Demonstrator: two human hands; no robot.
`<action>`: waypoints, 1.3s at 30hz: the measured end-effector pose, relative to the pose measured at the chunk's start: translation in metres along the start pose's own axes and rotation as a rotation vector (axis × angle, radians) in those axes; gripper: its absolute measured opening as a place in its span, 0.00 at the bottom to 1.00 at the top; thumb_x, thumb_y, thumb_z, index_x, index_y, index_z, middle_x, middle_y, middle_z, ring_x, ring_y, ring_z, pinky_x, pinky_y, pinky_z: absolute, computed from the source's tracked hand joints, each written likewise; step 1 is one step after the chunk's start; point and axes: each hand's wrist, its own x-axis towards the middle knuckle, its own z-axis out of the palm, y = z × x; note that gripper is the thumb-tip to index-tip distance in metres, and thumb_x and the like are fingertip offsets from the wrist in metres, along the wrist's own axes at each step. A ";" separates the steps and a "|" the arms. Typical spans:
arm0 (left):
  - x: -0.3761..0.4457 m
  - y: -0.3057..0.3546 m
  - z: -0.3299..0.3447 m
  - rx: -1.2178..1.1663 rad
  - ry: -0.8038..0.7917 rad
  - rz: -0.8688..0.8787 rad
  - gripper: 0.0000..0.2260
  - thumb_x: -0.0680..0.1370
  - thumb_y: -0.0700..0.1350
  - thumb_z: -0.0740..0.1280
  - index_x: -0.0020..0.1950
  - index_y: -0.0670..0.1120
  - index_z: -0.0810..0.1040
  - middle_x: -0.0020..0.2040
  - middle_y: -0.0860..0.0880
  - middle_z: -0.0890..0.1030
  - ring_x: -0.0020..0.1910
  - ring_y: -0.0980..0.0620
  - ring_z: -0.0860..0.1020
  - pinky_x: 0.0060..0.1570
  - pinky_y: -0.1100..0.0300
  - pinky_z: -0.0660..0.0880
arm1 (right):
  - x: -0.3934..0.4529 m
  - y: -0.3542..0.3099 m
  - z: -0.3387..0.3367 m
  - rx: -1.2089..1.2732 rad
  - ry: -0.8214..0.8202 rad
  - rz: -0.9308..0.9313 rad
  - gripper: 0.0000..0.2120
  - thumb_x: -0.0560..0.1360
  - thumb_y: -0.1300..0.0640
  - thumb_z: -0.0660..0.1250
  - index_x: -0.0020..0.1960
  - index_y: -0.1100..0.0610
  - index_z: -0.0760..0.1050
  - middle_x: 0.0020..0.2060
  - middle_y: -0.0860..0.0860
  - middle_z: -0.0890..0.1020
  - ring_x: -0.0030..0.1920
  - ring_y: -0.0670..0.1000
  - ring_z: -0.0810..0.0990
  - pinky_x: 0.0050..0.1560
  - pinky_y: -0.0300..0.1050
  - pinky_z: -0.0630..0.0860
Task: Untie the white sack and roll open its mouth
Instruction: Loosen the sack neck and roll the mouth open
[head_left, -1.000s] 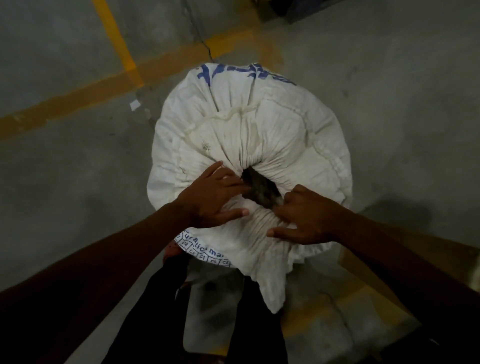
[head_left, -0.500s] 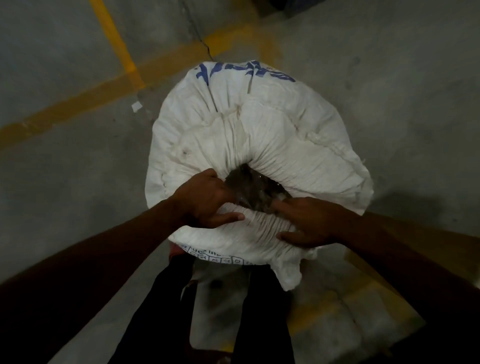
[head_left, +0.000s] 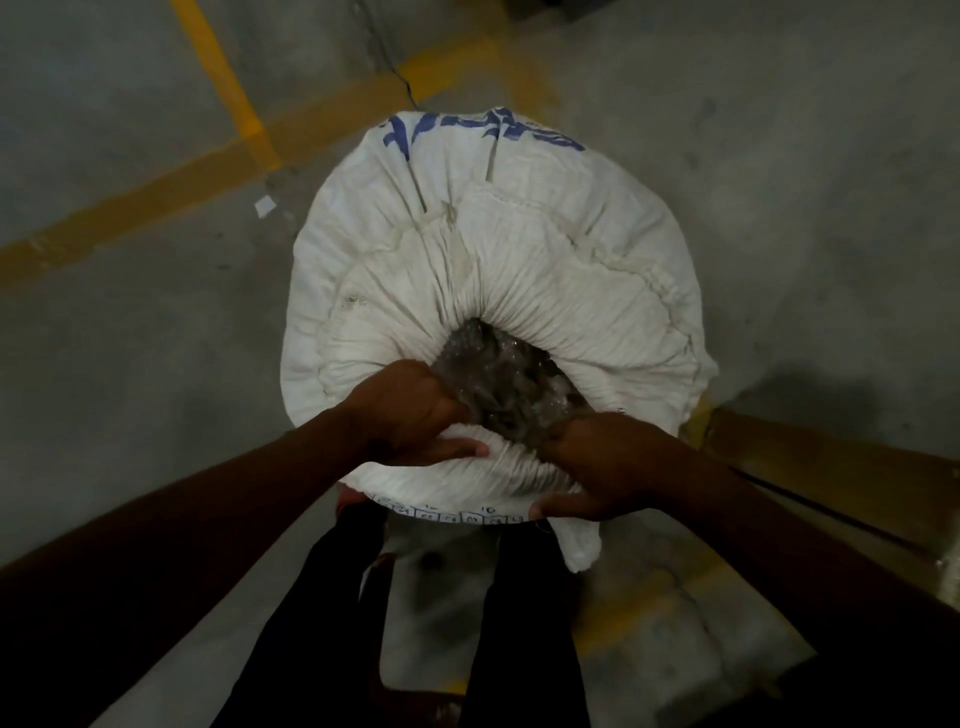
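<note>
Closest to me are my own legs in dark trousers, standing right up against the near side of the white sack, which sits upright on the concrete floor. There's a loose flap of the sack's cloth hanging down just by my right leg.

Both my hands are on the near edge of the sack's mouth. My left hand is closed on the gathered fabric there, fingers curled down into the opening and thumb lying flat across the outside of the bunched cloth. My right hand is doing the same just beside it on the right, clamped on the near rim with the thumb underneath, next to a strip of small printed boxes along the sack's edge. The two hands are close but not touching.

Between and just past them the mouth is partly open, a dark gap with something shiny and crinkly inside, looks like clear plastic, can't tell what's under it. Pleats fan out from the gap toward the far side, and a stitched hem curves around the top. Blue lettering runs along the far edge, too folded to read.

Beyond the sack, yellow painted lines cross the floor at the far left, with a small white scrap lying near them.
</note>
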 end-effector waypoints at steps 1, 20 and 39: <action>-0.002 -0.001 0.000 0.022 -0.018 -0.047 0.23 0.79 0.68 0.65 0.38 0.51 0.81 0.31 0.51 0.82 0.27 0.48 0.80 0.32 0.62 0.68 | -0.001 -0.002 -0.003 0.019 0.002 0.045 0.32 0.72 0.25 0.61 0.54 0.52 0.79 0.48 0.50 0.83 0.48 0.52 0.82 0.42 0.42 0.69; -0.005 0.002 0.005 -0.138 -0.050 -0.387 0.27 0.78 0.74 0.51 0.58 0.58 0.79 0.50 0.55 0.86 0.42 0.50 0.86 0.36 0.60 0.71 | -0.012 -0.015 0.025 0.365 0.479 0.592 0.41 0.72 0.21 0.52 0.63 0.52 0.78 0.61 0.53 0.81 0.64 0.52 0.78 0.67 0.51 0.75; 0.064 -0.020 -0.031 -0.407 0.080 -0.621 0.40 0.79 0.75 0.47 0.86 0.55 0.49 0.86 0.48 0.57 0.74 0.42 0.74 0.62 0.46 0.79 | 0.011 0.018 -0.002 0.572 0.909 0.794 0.39 0.80 0.29 0.41 0.80 0.53 0.60 0.78 0.54 0.66 0.79 0.53 0.62 0.77 0.56 0.63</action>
